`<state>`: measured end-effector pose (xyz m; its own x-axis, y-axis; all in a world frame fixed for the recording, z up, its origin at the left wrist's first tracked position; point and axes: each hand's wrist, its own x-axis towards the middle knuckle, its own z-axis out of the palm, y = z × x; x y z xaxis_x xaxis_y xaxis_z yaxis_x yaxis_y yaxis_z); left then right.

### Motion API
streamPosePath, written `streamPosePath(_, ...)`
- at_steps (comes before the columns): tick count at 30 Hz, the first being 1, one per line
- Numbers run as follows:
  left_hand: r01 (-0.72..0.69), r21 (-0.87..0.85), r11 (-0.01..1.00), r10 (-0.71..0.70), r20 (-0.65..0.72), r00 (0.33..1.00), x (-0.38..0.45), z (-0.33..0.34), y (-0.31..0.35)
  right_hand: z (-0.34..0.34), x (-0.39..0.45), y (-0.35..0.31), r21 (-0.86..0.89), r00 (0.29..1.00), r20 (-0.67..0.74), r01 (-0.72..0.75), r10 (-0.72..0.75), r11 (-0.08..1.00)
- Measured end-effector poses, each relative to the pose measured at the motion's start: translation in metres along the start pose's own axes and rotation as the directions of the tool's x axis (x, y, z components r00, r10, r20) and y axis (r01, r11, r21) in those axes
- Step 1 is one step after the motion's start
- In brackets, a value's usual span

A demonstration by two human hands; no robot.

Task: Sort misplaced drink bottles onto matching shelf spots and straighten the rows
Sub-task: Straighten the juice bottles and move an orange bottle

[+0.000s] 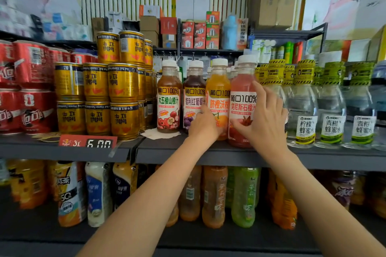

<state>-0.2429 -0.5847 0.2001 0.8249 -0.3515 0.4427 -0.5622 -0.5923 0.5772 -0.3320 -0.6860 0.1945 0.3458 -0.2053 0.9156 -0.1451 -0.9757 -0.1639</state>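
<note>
Both hands reach to the front row of juice bottles on the dark grey metal shelf (188, 153). The right hand (263, 120) wraps around the pink-red pomegranate juice bottle with a white cap (242, 98): its fingers curl over the right side of the label while the thumb presses the lower front. That bottle stands upright at the front edge of the shelf, slightly forward of its neighbours. The left hand (204, 125) grips the lower part of the orange juice bottle with a white cap (218, 94), which stands touching the left side of the pomegranate bottle; the left hand's fingers are hidden behind the bottle, so how far they wrap I cannot tell.

Just left of the left hand stands the dark purple grape juice bottle (193, 92), and beyond it the brown-red hawthorn juice bottle (168, 98), both upright in the same row. Further left of the hands are stacked gold drink cans (96, 98) and, at the far left, red cola cans (27, 87), with a red price tag (87, 142) on the shelf edge below the gold cans. Right of the right hand stands a row of clear water bottles with yellow-and-black striped caps (330, 106). Below both forearms, a lower shelf holds tea and juice bottles (244, 194) in orange, green and white.
</note>
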Motion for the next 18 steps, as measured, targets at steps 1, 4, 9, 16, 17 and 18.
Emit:
streamPosePath(1,-0.002,0.0,1.0,0.002,-0.007,1.0,0.0,0.0,0.0,0.001,0.0,0.001,0.0,1.0,0.0,0.004,-0.004,1.0)
streamPosePath(4,0.0,0.021,1.0,0.0,-0.035,0.999,-0.001,0.003,0.0,0.001,0.001,0.002,-0.015,1.0,0.015,0.015,-0.015,1.0)
streamPosePath(9,-0.005,0.103,0.995,0.016,-0.112,0.994,-0.004,0.006,0.003,-0.004,0.003,-0.003,-0.102,0.997,0.079,0.02,-0.012,0.995)
streamPosePath(16,-0.065,0.029,0.997,0.071,-0.283,0.956,-0.022,-0.01,0.011,-0.019,-0.003,0.011,0.077,0.996,-0.048,0.075,-0.072,0.994)
streamPosePath(17,-0.173,0.019,0.985,0.165,-0.423,0.891,-0.032,-0.01,0.016,-0.024,-0.006,0.02,0.103,0.992,-0.111,0.075,-0.064,0.992)
streamPosePath(18,-0.313,-0.008,0.95,0.257,-0.55,0.795,-0.044,-0.007,0.024,-0.03,-0.01,0.031,0.119,0.987,-0.155,0.065,-0.046,0.991)
